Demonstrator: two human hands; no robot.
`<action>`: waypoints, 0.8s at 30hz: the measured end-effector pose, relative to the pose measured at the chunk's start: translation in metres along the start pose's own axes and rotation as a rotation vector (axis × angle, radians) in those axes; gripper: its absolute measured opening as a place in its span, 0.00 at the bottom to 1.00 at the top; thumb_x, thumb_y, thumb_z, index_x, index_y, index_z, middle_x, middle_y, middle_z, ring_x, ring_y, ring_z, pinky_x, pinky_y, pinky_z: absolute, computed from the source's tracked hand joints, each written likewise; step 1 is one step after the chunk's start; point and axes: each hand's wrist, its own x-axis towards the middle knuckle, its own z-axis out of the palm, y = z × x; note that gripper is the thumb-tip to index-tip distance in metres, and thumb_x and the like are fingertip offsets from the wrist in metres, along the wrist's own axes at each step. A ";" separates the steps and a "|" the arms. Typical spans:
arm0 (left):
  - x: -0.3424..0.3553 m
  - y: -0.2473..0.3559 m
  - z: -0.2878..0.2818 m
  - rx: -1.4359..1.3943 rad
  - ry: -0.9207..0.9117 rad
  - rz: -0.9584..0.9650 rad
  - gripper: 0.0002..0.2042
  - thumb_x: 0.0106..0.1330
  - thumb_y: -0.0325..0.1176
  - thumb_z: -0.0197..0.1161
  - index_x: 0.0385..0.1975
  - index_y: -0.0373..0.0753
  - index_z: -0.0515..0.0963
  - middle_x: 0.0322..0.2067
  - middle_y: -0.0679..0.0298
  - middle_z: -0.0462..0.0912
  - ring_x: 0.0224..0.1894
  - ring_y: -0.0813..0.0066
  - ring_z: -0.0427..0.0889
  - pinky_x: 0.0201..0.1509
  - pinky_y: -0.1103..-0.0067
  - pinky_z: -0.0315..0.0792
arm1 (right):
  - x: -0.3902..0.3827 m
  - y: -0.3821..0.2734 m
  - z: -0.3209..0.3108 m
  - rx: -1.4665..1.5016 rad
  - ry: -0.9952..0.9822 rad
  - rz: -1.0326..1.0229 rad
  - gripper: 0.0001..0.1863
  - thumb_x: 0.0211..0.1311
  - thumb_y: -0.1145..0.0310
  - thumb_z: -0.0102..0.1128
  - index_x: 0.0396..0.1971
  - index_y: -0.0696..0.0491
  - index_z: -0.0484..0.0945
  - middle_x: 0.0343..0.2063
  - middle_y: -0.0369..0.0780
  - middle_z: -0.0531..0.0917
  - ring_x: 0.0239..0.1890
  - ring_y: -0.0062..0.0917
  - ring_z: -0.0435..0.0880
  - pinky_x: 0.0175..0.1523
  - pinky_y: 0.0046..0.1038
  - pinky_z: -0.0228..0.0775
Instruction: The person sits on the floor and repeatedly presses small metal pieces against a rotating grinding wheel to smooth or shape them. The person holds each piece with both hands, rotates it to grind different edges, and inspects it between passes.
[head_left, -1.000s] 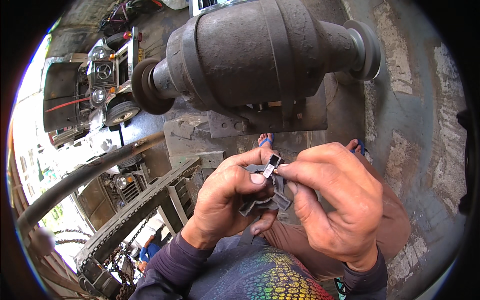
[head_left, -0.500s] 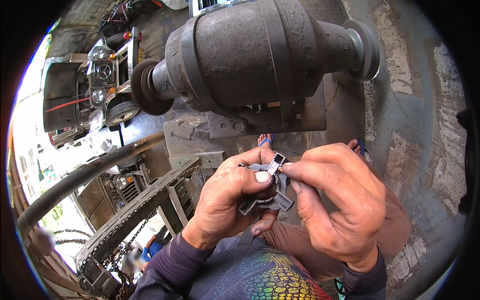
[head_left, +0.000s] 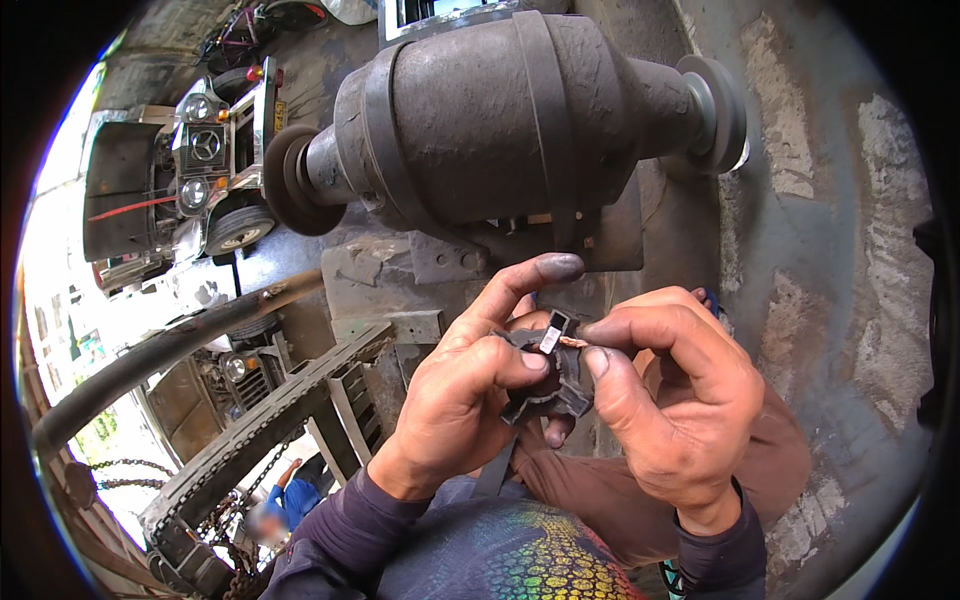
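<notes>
1. A dark, angular holder [head_left: 570, 398], curved along its inner side, sits in front of the wearer's torso, raised above the floor [head_left: 800, 300]; a small black block [head_left: 553, 335] with a pale face stands tilted at its upper edge.
2. A short copper wire [head_left: 573, 342] runs from beside the block toward the right.
3. The left hand [head_left: 455, 385] is clamped on the holder, thumb pressed near the block, forefinger stretched out free.
4. The right hand [head_left: 680, 400] has thumb and forefinger pinched on the wire's end, just beside the holder.
5. Beyond the hands, a drum-shaped machine [head_left: 470, 130] with a wheel at each end stands over a metal plate [head_left: 620, 245].
6. Leftward are a curved pipe [head_left: 175, 358], a vehicle [head_left: 205, 150] and a person in blue [head_left: 298, 498].
</notes>
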 end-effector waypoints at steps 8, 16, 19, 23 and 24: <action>0.009 -0.018 0.006 0.390 0.249 0.087 0.17 0.67 0.24 0.62 0.56 0.34 0.78 0.39 0.65 0.78 0.34 0.84 0.78 0.28 0.84 0.76 | -0.011 0.010 -0.003 0.549 0.153 0.344 0.06 0.65 0.79 0.64 0.39 0.63 0.80 0.34 0.36 0.84 0.35 0.12 0.79 0.42 0.16 0.71; 0.034 -0.044 0.005 0.639 0.293 0.308 0.13 0.67 0.35 0.72 0.48 0.36 0.84 0.37 0.68 0.84 0.32 0.88 0.79 0.26 0.88 0.71 | -0.018 0.021 -0.016 0.436 0.235 0.415 0.04 0.65 0.81 0.64 0.38 0.62 0.80 0.33 0.35 0.85 0.33 0.09 0.78 0.37 0.14 0.70; 0.046 -0.051 0.002 0.770 0.237 0.374 0.12 0.69 0.33 0.70 0.48 0.35 0.84 0.38 0.67 0.85 0.37 0.82 0.81 0.40 0.84 0.76 | -0.020 0.027 -0.025 0.370 0.206 0.430 0.04 0.64 0.81 0.64 0.38 0.62 0.80 0.33 0.35 0.85 0.33 0.09 0.78 0.37 0.14 0.70; 0.057 -0.055 0.002 0.878 0.183 0.366 0.13 0.71 0.31 0.67 0.50 0.31 0.82 0.43 0.64 0.86 0.45 0.80 0.82 0.52 0.81 0.76 | -0.020 0.036 -0.032 0.408 0.218 0.464 0.04 0.64 0.81 0.64 0.37 0.63 0.80 0.33 0.35 0.84 0.33 0.09 0.78 0.37 0.14 0.70; 0.059 -0.055 0.004 0.847 0.176 0.340 0.13 0.71 0.31 0.67 0.50 0.31 0.82 0.42 0.64 0.85 0.45 0.81 0.82 0.51 0.81 0.76 | -0.019 0.038 -0.034 0.420 0.220 0.467 0.04 0.64 0.81 0.64 0.38 0.63 0.80 0.33 0.35 0.84 0.33 0.09 0.78 0.37 0.14 0.70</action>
